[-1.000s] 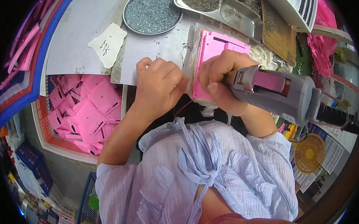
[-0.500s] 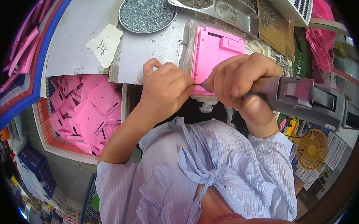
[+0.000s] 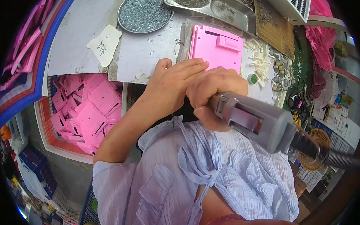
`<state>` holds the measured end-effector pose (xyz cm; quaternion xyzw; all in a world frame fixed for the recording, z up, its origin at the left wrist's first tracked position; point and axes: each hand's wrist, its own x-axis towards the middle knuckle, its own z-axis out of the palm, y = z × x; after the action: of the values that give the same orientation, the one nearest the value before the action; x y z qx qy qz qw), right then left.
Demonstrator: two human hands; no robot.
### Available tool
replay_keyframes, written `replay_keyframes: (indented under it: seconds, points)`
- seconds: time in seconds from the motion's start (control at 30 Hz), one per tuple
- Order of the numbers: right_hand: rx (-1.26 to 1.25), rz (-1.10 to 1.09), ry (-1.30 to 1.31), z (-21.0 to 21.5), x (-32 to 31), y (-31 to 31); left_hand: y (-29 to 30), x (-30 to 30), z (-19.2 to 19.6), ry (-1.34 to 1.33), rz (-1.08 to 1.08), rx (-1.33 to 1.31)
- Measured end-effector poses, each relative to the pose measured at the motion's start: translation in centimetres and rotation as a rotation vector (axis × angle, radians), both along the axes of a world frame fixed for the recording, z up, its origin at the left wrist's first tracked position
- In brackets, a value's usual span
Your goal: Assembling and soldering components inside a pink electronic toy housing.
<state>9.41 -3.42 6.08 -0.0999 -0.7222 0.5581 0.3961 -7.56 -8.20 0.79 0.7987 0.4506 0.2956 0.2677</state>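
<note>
My right hand (image 3: pixel 215 89) is wrapped around a grey electric screwdriver (image 3: pixel 259 119), which lies tilted with its cord end toward the lower right. The tool's tip is hidden behind my hands. My left hand (image 3: pixel 169 81) rests at the near left part of a pink plastic panel (image 3: pixel 211 50), its fingers stretched out toward the panel and touching or nearly touching my right hand. The panel lies flat on the bench and has a slot and a raised block. Its near edge is covered by my hands.
A round tray of small screws (image 3: pixel 145 14) and a metal tray (image 3: pixel 234 15) with small parts stand at the back. Small white pieces (image 3: pixel 259 56) lie right of the panel. At left, a crate (image 3: pixel 50 141) holds many pink panels. A torn paper note (image 3: pixel 104 44) lies on the bench.
My right hand and the screwdriver have moved left and nearer to me, and the tool has swung round. My left hand's fingers have straightened over the panel's near edge.
</note>
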Motion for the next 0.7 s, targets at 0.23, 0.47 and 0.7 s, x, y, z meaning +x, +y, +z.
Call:
replay_keyframes:
  seconds: [0.23, 0.47, 0.7]
  points:
    - [-0.215, -0.220, 0.160, 4.5, 8.5, 2.7, 2.2, 2.3, 1.4, 0.056, -0.015, 0.122]
    - [-0.312, -0.460, 0.270, 0.3, 12.3, 6.1, 4.5, 7.3, 0.3, 0.212, 0.023, 0.266]
    - [-0.253, -0.395, 0.223, -1.8, 11.3, 7.5, 4.1, 7.4, 0.8, 0.291, 0.029, 0.224]
